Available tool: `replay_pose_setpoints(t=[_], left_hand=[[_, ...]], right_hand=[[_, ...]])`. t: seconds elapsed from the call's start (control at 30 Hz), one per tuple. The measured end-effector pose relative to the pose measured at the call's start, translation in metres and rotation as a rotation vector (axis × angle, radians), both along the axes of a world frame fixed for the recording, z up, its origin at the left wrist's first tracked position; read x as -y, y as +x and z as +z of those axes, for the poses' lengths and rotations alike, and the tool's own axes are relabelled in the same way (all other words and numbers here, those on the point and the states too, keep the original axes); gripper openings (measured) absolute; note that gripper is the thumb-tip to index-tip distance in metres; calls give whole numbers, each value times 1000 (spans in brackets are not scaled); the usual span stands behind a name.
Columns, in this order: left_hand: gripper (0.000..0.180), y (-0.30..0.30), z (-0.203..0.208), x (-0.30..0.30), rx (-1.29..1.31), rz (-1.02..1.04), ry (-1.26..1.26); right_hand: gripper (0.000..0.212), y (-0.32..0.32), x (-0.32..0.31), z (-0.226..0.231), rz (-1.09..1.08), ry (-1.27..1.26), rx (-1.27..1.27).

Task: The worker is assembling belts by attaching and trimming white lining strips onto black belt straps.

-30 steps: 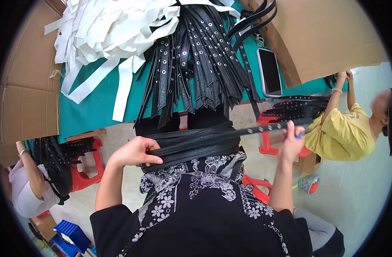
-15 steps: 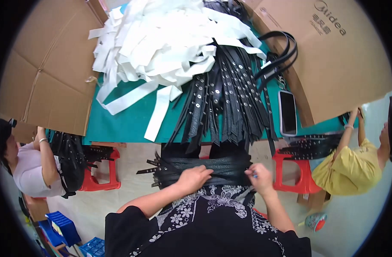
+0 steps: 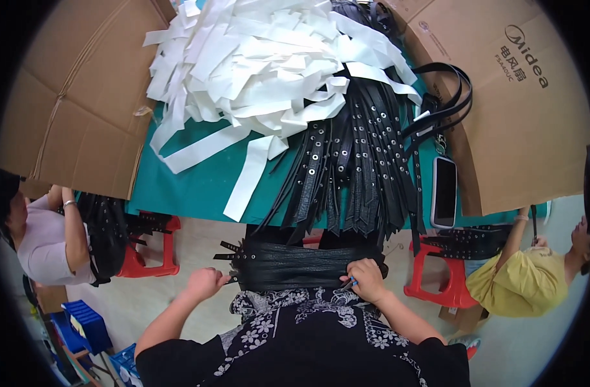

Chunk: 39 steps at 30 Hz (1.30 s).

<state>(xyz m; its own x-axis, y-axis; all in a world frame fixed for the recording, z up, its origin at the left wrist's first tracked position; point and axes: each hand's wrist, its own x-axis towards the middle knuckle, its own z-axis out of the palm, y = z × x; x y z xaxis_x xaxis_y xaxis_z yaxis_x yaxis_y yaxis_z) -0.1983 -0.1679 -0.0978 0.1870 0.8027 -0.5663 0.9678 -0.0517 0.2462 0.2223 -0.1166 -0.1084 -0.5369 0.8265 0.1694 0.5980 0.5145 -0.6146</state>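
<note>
Green table [image 3: 198, 187]: covered mostly by flattened cardboard sheets [image 3: 76, 109] at left and right edges. Heap of white strips [image 3: 256, 71] fills the upper centre, several trailing toward the near edge. Row of black studded belts [image 3: 359, 168] lies beside the heap on its right, tips hanging over the near edge. Dark phone [image 3: 444, 191] lies flat, just right of the belts.

Bundle of black belts [image 3: 295, 266] sits crosswise below the table edge, against the person's front, buckle ends sticking out left.

Left hand [image 3: 206, 282]: clenched at the bundle's left end, touching it; actual grip cannot be told. Right hand [image 3: 366, 280]: curled onto the bundle's right end, a small blue object [image 3: 348, 284] showing at the fingers.

Red stools [image 3: 153, 248] stand on both sides; co-workers there handle more belts.
</note>
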Motion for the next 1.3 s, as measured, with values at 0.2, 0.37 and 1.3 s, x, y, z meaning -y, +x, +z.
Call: replay_pose_setpoints(t=[0.2, 0.37, 1.3], left_hand=[[24, 86, 85, -95, 629, 19, -293], [16, 174, 104, -201, 788, 3, 451], [37, 201, 87, -181, 1715, 650, -549]], right_hand=[[17, 8, -28, 8, 114, -154, 118], [23, 22, -41, 23, 19, -102, 40], [19, -52, -53, 82, -229, -1146, -905]])
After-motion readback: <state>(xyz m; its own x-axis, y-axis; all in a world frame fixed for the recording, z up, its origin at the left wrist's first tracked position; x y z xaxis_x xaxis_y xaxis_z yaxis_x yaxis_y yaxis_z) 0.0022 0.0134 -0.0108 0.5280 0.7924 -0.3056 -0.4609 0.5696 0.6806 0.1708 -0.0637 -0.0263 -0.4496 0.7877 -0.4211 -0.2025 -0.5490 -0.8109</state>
